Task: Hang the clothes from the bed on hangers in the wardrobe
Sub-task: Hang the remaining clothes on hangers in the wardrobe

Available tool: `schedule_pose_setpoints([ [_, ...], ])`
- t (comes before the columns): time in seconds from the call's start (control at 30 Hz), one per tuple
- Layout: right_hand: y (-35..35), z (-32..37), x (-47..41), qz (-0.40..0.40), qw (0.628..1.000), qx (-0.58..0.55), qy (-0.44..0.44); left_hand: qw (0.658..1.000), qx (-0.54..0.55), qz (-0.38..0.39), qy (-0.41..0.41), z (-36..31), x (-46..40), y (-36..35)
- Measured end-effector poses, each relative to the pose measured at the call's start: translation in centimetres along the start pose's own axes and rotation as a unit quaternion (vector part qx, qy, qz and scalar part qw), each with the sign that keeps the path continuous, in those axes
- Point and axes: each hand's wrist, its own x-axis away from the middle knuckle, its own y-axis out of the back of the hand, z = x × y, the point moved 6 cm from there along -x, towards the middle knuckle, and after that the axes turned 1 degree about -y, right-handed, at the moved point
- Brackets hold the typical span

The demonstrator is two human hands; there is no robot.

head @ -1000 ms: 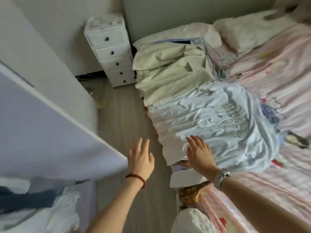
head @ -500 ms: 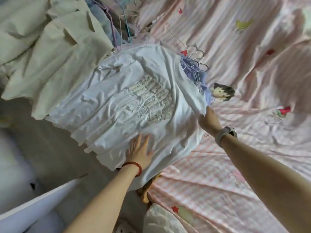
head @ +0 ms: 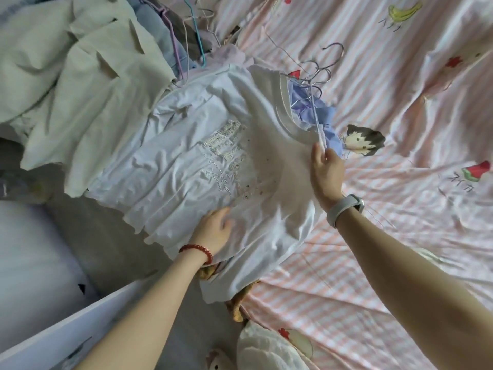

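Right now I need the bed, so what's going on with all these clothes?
A person is sorting clothes to hang. The right hand pinches a wire hanger at the collar of a white T-shirt on the bed; the left hand rests on its hem. Nothing is hung yet.
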Motion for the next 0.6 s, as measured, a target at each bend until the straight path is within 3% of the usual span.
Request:
schedule_pose_setpoints([
  [0.13, 2.3, -0.9, 6.6, 0.044, 0.995, -0.038, 0.075, 0.973, -0.008, -0.204, -0.111, -5.4, -0.1, 7.9],
  [0.23, 4.4, -1.4, 10.0, 0.093, 0.984, -0.044, 0.146, 0.901, -0.189, -0.319, -0.226, -9.1, 0.4, 11.4],
  [0.3, 5.7, -1.5, 11.2, 0.105, 0.978, -0.033, 0.179, 0.878, -0.266, -0.303, -0.258, -10.4, -0.1, 11.7],
  [0.4, 7.3, -1.2, 11.6, 0.086, 0.978, 0.004, 0.192, 0.91, -0.274, -0.207, -0.231, -10.0, -0.5, 11.0],
  [0.5, 7.4, -0.7, 11.5, 0.076, 0.972, 0.111, 0.194, 0.949, -0.229, -0.126, -0.176, -7.4, 1.6, 10.7],
  [0.6, 6.3, 0.7, 11.7, 0.079, 0.956, 0.169, 0.226, 0.978, -0.123, -0.13, -0.105, -3.0, 6.4, 10.3],
])
